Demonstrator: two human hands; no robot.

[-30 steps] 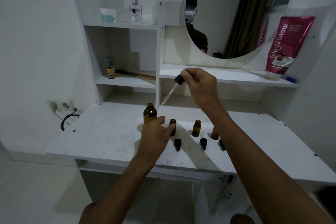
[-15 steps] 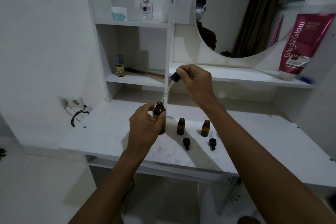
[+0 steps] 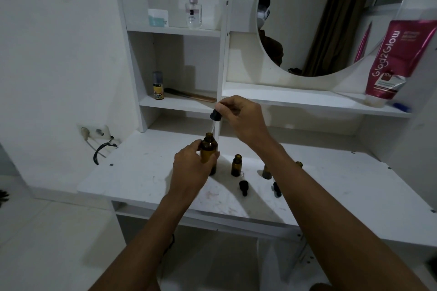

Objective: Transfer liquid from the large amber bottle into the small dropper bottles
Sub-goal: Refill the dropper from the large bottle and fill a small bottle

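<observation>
The left hand (image 3: 189, 168) curls round the large amber bottle (image 3: 209, 149), upright on the white desk (image 3: 142, 172). Just above its open mouth, the right hand (image 3: 243, 118) pinches the dropper (image 3: 215, 116) by its black bulb. Small dropper bottles (image 3: 236, 165) stand uncapped to the right.

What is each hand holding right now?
Left hand: closed around the large amber bottle.
Right hand: pinching the dropper.
</observation>
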